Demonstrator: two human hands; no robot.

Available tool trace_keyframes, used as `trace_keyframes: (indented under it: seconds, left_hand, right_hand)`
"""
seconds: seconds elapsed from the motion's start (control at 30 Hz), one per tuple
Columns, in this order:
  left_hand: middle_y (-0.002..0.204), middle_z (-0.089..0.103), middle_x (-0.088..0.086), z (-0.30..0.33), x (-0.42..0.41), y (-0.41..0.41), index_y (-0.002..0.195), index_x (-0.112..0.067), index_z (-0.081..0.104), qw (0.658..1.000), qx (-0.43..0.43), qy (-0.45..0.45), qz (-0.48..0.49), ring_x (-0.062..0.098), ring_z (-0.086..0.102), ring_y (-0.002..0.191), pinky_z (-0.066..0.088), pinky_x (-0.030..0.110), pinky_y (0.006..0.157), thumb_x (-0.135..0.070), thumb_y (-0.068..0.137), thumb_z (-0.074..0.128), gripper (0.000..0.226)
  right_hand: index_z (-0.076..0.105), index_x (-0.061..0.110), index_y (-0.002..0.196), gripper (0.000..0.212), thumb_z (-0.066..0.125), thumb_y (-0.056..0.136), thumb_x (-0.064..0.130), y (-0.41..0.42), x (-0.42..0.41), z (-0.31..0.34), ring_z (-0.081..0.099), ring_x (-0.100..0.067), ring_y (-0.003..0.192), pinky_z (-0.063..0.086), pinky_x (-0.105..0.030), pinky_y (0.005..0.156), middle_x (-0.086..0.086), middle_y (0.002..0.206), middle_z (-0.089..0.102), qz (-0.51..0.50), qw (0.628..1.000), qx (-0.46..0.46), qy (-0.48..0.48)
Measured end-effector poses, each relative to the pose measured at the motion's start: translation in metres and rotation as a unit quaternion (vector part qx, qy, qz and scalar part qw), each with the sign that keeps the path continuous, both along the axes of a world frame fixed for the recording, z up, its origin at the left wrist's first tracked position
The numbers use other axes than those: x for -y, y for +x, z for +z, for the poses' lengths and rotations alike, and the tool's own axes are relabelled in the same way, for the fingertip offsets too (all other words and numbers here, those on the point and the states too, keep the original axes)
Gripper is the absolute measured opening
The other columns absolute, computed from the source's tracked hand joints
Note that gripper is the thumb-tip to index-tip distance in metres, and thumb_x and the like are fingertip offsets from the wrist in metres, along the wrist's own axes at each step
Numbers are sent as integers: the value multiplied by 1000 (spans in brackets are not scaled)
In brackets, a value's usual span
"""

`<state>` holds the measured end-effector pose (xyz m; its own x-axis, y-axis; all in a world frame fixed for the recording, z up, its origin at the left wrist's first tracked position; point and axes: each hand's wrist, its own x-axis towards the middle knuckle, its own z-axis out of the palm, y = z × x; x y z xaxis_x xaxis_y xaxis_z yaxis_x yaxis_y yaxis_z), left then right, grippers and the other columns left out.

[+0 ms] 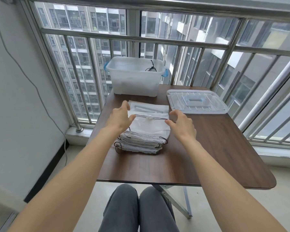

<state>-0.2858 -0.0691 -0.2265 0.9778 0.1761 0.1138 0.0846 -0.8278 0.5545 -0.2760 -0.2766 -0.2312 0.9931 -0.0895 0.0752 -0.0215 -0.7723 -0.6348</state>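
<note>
A stack of white drawstring bags (144, 139) with black cords lies in the middle of the dark wooden table (208, 148). The top bag (149, 124) has a black cord and a white toggle stretched across it. My left hand (120, 117) holds the top bag's left edge, thumb at the cord's end. My right hand (181, 123) has curved fingers at the bag's right edge, thumb and fingertips touching the cord's other end. A clear plastic bin (134, 81) with blue latches stands behind the stack; a black cord shows inside it.
The bin's clear lid (197, 101) lies flat on the table's back right. A metal railing (141, 39) runs close behind the table, with a white wall and a hanging cable at left. My knees show below the table's front edge.
</note>
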Motion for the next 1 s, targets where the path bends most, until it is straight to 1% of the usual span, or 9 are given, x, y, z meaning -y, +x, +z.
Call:
trace_keyframes:
  seconds: [0.07, 0.17, 0.23, 0.33, 0.43, 0.53, 0.63, 0.83, 1.0]
  left_hand:
    - [80, 57, 8, 4, 5, -3, 110, -18, 47, 999, 15, 37, -18, 30, 54, 70, 44, 34, 65, -27, 96, 47, 17]
    - [98, 66, 4, 13, 9, -1, 99, -28, 60, 993, 7, 110, -32, 28, 59, 90, 39, 30, 67, -27, 93, 48, 14]
    - [113, 61, 2, 19, 10, 1, 94, -31, 66, 989, -20, 137, -48, 24, 53, 107, 42, 33, 79, -27, 89, 55, 13]
    - [136, 41, 0, 26, 13, 0, 94, -30, 71, 973, -33, 219, -63, 25, 28, 130, 24, 44, 106, -32, 85, 64, 12]
    - [133, 48, 0, 29, 16, 1, 91, -25, 72, 971, -5, 222, -87, 25, 36, 125, 26, 42, 106, -31, 89, 60, 14]
    - [92, 69, 13, 30, 24, 1, 81, -9, 62, 982, -112, 24, -149, 27, 63, 79, 46, 34, 72, -17, 95, 46, 22]
    - [65, 67, 4, 28, 37, -3, 81, -5, 56, 944, -176, -252, -118, 15, 64, 55, 41, 28, 58, -10, 96, 43, 20]
    - [93, 68, 3, 25, 42, -2, 86, -10, 56, 769, -148, -620, -55, 12, 63, 85, 46, 26, 90, -10, 100, 39, 22]
    - [100, 67, -5, 22, 42, 1, 92, -14, 64, 726, -138, -672, -51, 5, 59, 93, 43, 18, 83, -19, 100, 42, 24]
  right_hand:
    - [65, 30, 104, 21, 54, 89, 41, -1, -1, 3, 56, -27, 110, 39, -34, 79, -1, 110, 66, 28, 999, -8, -29]
    - [71, 28, 91, 24, 53, 88, 45, -1, -1, 7, 57, -25, 107, 41, -33, 79, 0, 110, 66, 39, 998, -32, -37]
    - [72, 26, 89, 23, 55, 88, 43, 2, 1, 9, 53, -24, 110, 42, -34, 83, -2, 114, 62, 41, 997, -36, -60]
    - [72, 24, 98, 24, 57, 88, 40, 2, 1, 12, 35, -24, 125, 35, -38, 98, -3, 128, 43, 39, 989, -26, -144]
    - [74, 14, 83, 25, 57, 88, 31, -1, -3, 18, 45, -22, 110, 39, -32, 88, -4, 107, 53, 39, 990, 44, -125]
    - [59, 7, 54, 33, 53, 85, 16, -4, -7, 23, 54, -16, 60, 40, -28, 61, -2, 57, 56, 35, 986, -15, 160]
    - [52, 8, 54, 36, 51, 90, 12, -9, -12, 22, 48, -12, 42, 36, -24, 52, 0, 46, 55, 62, 923, -115, 363]
    - [60, 8, 71, 38, 40, 99, 22, -16, -13, 26, 56, -7, 51, 32, -14, 39, -2, 73, 66, 102, 836, -171, 511]
    - [67, 10, 89, 27, 45, 97, 25, -20, -18, 30, 68, -13, 82, 22, -12, 33, 3, 95, 70, 144, 822, -197, 515]
